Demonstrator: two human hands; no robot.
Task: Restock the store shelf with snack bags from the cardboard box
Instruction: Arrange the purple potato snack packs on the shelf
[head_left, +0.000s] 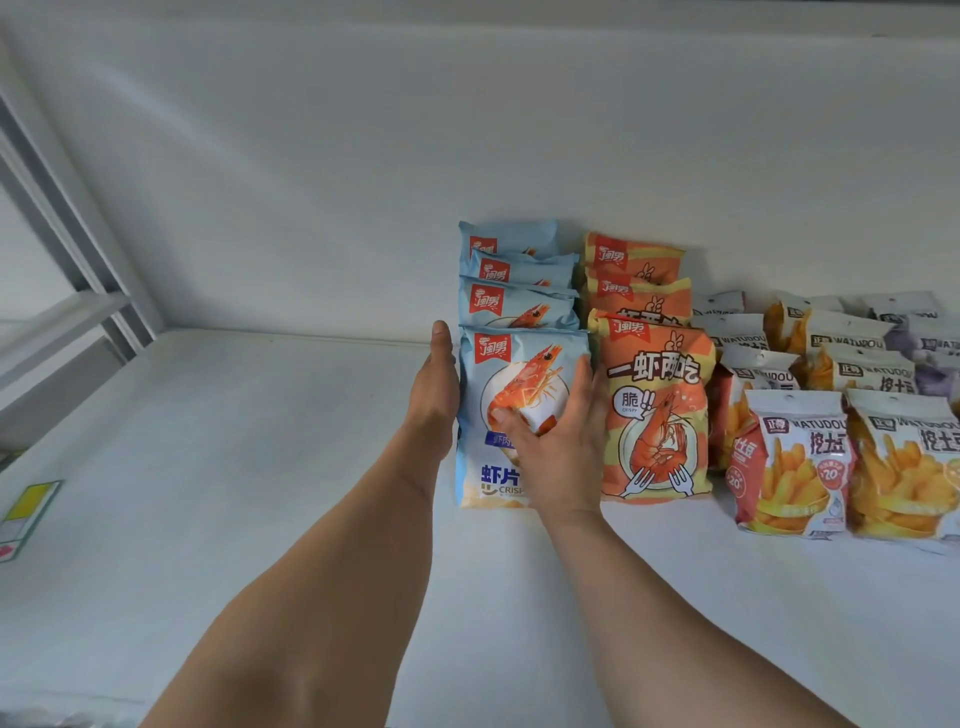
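A light blue shrimp-chip bag (511, 364) stands upright at the front of a row of several like bags on the white shelf (234, 441). My left hand (435, 384) lies flat against the bag's left edge with straight fingers. My right hand (550, 441) is on the bag's front and right side, thumb across the shrimp picture and fingers curled round its right edge. The cardboard box is out of view.
Right of the blue row stands a row of orange shrimp bags (655, 410). Further right are rows of fry bags (795, 462) and purple bags (935, 358). A metal shelf upright (78, 228) is at the left, and a price label (26, 514) sits on the shelf's left front edge.
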